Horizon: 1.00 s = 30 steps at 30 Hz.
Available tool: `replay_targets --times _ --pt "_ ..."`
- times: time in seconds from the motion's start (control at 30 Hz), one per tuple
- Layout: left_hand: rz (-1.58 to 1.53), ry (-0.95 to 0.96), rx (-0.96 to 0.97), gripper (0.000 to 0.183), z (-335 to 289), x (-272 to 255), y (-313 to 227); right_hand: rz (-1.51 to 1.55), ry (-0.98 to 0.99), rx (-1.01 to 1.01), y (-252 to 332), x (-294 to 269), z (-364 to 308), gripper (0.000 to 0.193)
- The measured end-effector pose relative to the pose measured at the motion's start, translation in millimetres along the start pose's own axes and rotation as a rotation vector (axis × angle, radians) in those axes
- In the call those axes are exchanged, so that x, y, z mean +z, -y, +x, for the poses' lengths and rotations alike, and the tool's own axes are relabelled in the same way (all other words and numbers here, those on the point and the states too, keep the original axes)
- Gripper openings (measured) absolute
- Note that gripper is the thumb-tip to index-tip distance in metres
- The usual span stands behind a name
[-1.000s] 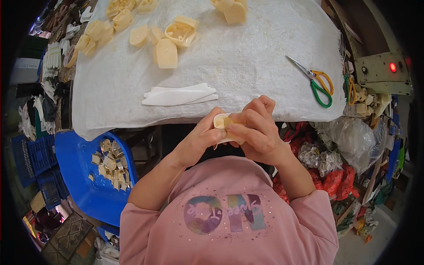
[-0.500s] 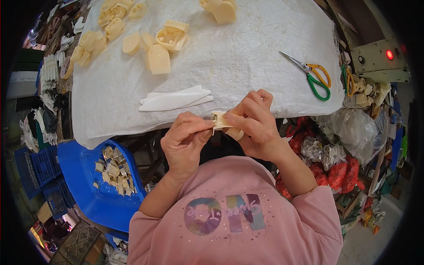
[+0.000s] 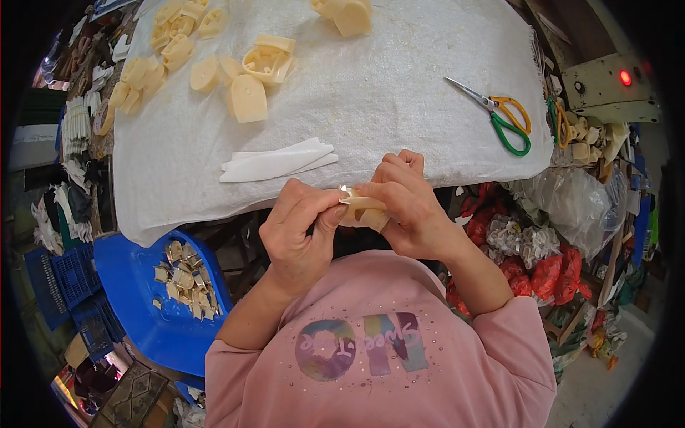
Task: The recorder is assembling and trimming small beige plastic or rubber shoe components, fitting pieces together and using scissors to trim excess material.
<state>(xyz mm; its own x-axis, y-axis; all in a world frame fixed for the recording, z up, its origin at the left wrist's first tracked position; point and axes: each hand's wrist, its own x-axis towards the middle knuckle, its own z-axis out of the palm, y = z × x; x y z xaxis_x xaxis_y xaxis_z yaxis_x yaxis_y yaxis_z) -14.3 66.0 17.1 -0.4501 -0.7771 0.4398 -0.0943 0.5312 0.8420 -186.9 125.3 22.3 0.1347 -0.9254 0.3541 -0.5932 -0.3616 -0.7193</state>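
Observation:
Just off the table's near edge, both my hands are on one cream curved piece (image 3: 369,210), its exact kind not clear. My right hand (image 3: 416,207) grips its right part between thumb and fingers. At its left end my left hand (image 3: 298,222) pinches with thumb and forefinger, where a small shiny metal bit (image 3: 346,190) shows. My fingertips hide part of that end. Beyond my hands lie white tapered strips (image 3: 278,160) in a small stack. Similar cream moulded pieces (image 3: 248,98), some rolled and some with rounded ends, are grouped farther back.
White woven sheeting (image 3: 399,93) covers the table. Scissors (image 3: 503,118) with green and yellow handles lie at right, near a control box (image 3: 614,87) with a red light. A blue plastic tub (image 3: 135,299) at lower left holds small cream-and-metal pieces (image 3: 189,279). Red bags (image 3: 549,273) lie lower right.
The cream piece has been tilted between my hands, so its curved inner side shows more. My left fingers remain at its metal end. The view has shifted slightly.

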Motion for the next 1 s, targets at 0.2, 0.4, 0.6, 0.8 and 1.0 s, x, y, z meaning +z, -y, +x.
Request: replay_targets --times 0.2,0.4,0.6,0.8,1.0 --pt "0.180 -0.114 0.118 0.014 -4 4 2 -0.071 -0.053 0.017 2 2 3 0.037" --pt "0.259 -0.086 0.062 0.007 -2 3 2 -0.161 -0.016 0.041 6 2 3 0.042" --pt "-0.479 -0.166 -0.596 0.006 -7 1 -6 -0.174 0.025 0.045 8 4 1 0.043" --pt "0.021 0.017 -0.220 0.005 -2 -5 -6 -0.271 0.018 0.040 11 6 1 0.035" --pt "0.148 0.128 -0.085 0.008 4 -4 -3 -0.295 0.017 0.059 5 5 -3 0.029"
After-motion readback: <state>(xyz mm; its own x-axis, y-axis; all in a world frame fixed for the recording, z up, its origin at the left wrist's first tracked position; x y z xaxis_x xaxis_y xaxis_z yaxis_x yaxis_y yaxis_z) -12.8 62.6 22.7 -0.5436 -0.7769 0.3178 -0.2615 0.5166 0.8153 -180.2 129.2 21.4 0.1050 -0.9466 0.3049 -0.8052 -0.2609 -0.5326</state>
